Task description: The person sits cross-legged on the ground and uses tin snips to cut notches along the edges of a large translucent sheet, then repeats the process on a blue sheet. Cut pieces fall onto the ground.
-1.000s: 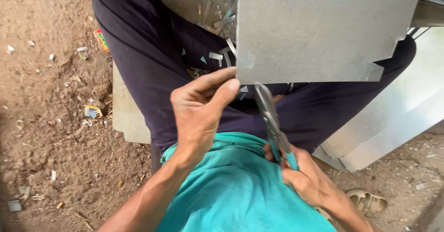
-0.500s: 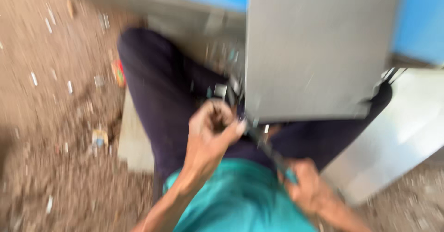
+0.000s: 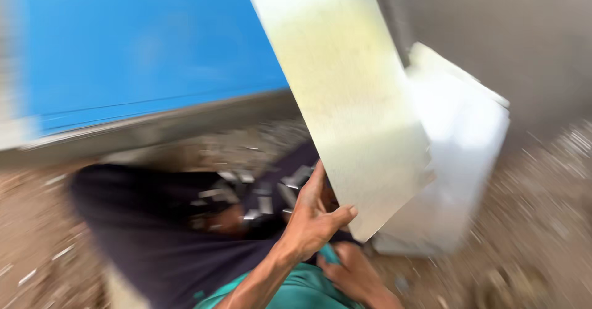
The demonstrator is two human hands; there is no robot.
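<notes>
Your left grip (image 3: pixel 314 223) clenches the lower edge of the tilted metal sheet (image 3: pixel 345 99) at frame centre; your right grip (image 3: pixel 351 275), lower centre, is blurred, state unclear.

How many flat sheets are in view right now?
2. One metal sheet is tilted up, its lower edge gripped by the left hand. A pale sheet stands behind it at right, possibly a stack; blur may hide more.

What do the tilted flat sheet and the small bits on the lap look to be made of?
The sheet in the left hand looks like thin galvanised metal: dull grey, flat, straight-edged, with a soft sheen. The offcuts on the dark trousers glint silvery, likely the same metal; blur leaves it open.
</notes>
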